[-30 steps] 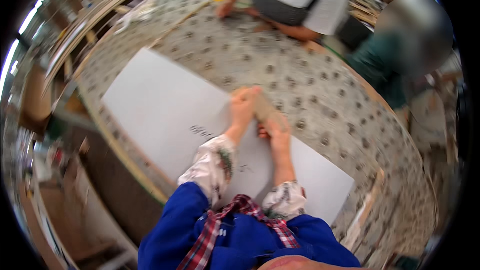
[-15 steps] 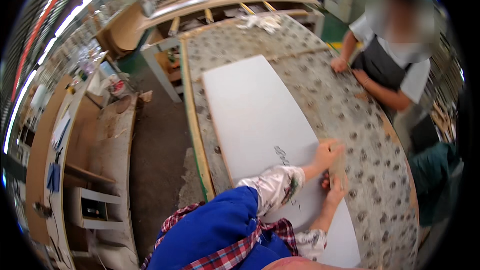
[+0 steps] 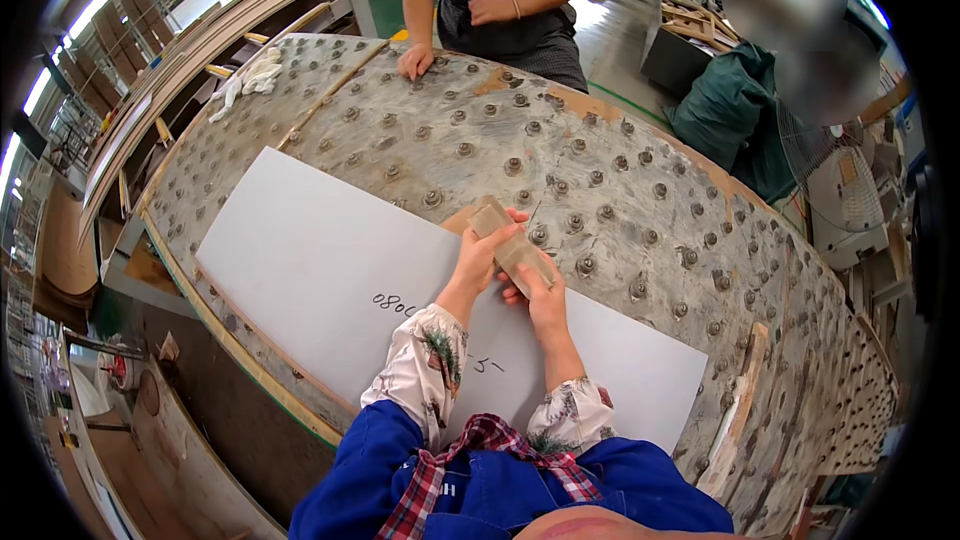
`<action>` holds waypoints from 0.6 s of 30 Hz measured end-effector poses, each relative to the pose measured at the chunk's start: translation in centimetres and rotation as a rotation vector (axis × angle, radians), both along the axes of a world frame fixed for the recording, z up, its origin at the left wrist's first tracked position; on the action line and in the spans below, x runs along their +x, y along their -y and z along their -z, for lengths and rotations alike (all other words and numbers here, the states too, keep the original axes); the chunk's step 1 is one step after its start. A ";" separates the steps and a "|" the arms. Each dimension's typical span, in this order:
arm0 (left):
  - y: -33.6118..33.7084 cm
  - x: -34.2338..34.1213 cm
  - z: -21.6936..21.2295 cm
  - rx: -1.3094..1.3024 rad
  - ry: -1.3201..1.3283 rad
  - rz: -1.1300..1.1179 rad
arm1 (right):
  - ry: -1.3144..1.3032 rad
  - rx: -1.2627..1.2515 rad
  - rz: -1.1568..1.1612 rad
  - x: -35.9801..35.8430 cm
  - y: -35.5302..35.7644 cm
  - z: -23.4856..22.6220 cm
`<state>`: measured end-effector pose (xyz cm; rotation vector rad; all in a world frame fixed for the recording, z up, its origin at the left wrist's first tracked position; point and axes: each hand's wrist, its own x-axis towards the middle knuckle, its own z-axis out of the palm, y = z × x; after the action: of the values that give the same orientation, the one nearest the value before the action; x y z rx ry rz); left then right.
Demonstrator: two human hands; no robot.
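Both hands are closed on a tan, flat rectangular block (image 3: 512,248), held just above the far long edge of a white board (image 3: 310,230). My left hand (image 3: 476,262) grips its upper left end, with the thumb along the top. My right hand (image 3: 542,302) holds the lower right end, fingers tucked underneath and partly hidden. The block's exact kind cannot be made out. Beside my left hand, a brown flap (image 3: 458,220) shows at the board's edge. The white board lies flat and bears dark handwritten marks.
The board rests on a grey table (image 3: 400,155) studded with ball rollers. A co-worker (image 3: 490,10) stands across it, one hand on its edge. White gloves (image 3: 250,75) lie far left, a wooden strip (image 3: 738,405) at right. Beyond are a green bag (image 3: 730,115) and a fan (image 3: 845,185).
The view has swung to the right, bringing the co-worker to the top middle and the wooden strip into sight. Both hands still hold the tan block.
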<state>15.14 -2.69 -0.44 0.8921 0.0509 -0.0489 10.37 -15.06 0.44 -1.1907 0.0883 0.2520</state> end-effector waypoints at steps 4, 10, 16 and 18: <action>-0.1 -0.3 -0.7 -0.004 -0.003 0.036 | -0.001 0.009 -0.001 0.0 -0.3 -0.1; -0.2 -0.5 -0.8 -0.003 -0.024 0.042 | -0.014 -0.001 -0.020 0.1 -0.4 -0.1; 0.4 -0.2 -0.7 -0.068 -0.059 -0.044 | -0.015 -0.031 -0.026 0.1 -0.5 -0.6; 0.4 -0.3 -0.6 -0.075 -0.046 -0.053 | -0.012 -0.029 -0.033 0.0 -0.4 -0.4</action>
<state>14.86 -3.09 0.17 0.8139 0.1144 -0.0220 10.40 -14.65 0.87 -1.2201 0.0829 0.2880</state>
